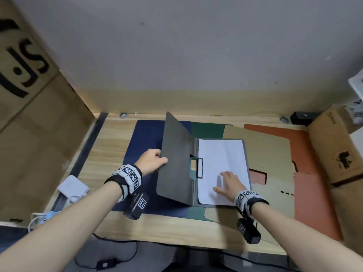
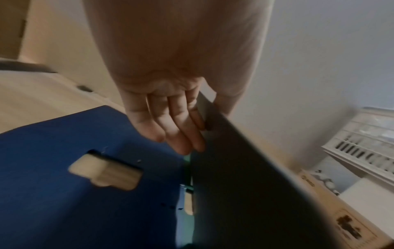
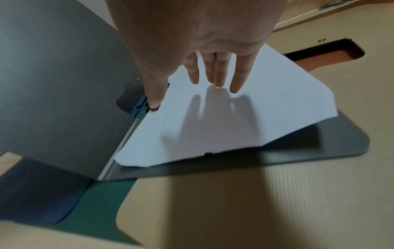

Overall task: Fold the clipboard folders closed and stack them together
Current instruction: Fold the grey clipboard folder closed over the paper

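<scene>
A grey clipboard folder lies open mid-desk on top of the others. Its cover (image 1: 174,163) (image 2: 245,185) (image 3: 64,92) stands nearly upright. My left hand (image 1: 155,160) (image 2: 181,128) pinches the cover's outer edge, thumb on one side and fingers on the other. My right hand (image 1: 227,183) (image 3: 215,74) lies with straight fingers on the white paper (image 1: 222,152) (image 3: 234,126) held under the metal clip (image 1: 200,167). Beneath it lie an open blue folder (image 1: 145,138) (image 2: 53,185), a green one (image 1: 208,128) (image 3: 100,202), a tan one (image 1: 269,154) (image 3: 234,210) and a red one (image 1: 306,193).
A big cardboard box (image 1: 29,114) walls off the desk's left side, and a smaller box (image 1: 337,146) stands at the right over the red folder. A white charger (image 1: 72,187) with cables sits at the left front. A wall (image 1: 176,55) closes the back.
</scene>
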A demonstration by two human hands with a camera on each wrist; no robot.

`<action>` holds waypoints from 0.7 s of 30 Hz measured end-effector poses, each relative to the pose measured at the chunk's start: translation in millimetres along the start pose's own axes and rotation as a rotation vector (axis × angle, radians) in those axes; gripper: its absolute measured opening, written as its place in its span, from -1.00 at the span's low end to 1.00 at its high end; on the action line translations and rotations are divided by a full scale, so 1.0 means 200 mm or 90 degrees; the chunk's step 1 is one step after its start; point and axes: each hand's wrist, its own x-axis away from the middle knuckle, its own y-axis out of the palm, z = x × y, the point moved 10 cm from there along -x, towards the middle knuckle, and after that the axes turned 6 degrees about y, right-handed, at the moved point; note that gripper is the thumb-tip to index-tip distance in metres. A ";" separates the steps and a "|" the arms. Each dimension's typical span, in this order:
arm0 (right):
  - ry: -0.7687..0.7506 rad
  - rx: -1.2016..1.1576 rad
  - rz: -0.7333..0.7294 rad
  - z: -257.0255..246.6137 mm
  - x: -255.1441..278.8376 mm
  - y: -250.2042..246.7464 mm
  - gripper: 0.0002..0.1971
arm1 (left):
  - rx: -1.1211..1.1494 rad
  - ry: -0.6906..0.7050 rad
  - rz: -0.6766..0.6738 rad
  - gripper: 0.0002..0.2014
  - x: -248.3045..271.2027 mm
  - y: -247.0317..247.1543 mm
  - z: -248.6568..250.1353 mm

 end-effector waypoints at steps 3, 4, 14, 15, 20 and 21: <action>-0.015 -0.050 0.030 0.04 0.01 -0.17 -0.36 | -0.025 0.062 -0.048 -0.70 0.03 0.13 0.27; -0.015 -0.066 0.038 0.06 0.01 -0.22 -0.40 | -0.044 0.080 -0.058 -0.68 0.03 0.18 0.35; -0.005 -0.220 0.023 0.30 0.06 -0.47 -0.70 | -0.168 0.147 -0.108 -0.48 0.00 0.62 0.77; 0.001 -0.240 0.015 0.31 0.07 -0.47 -0.70 | -0.159 0.144 -0.111 -0.44 -0.01 0.66 0.77; 0.067 -0.307 0.008 0.45 0.04 -0.41 -0.63 | -0.150 0.099 -0.110 -0.48 -0.09 0.78 0.65; 0.077 -0.307 0.007 0.48 0.02 -0.39 -0.60 | -0.160 0.082 -0.108 -0.55 -0.11 0.80 0.59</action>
